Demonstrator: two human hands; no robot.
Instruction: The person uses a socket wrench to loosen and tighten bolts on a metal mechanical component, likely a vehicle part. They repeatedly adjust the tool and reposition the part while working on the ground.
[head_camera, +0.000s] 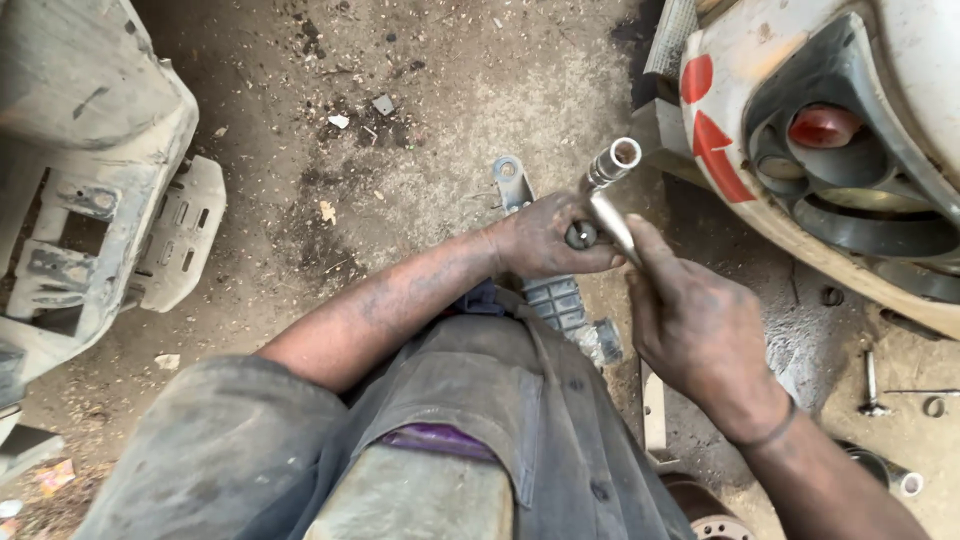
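While the left hand (545, 240) clamps the grey metal part (560, 295), right hand (690, 330) fingers pinch the socket wrench (610, 175), seemingly stiff, heavy steel, best gripped mid-shaft.

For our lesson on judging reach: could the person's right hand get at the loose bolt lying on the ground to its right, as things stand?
Probably yes. The bolt lies in the open on the dirt ground, close beside the right hand, with nothing over it. But that hand is gripping the socket wrench, so it would have to let go first.
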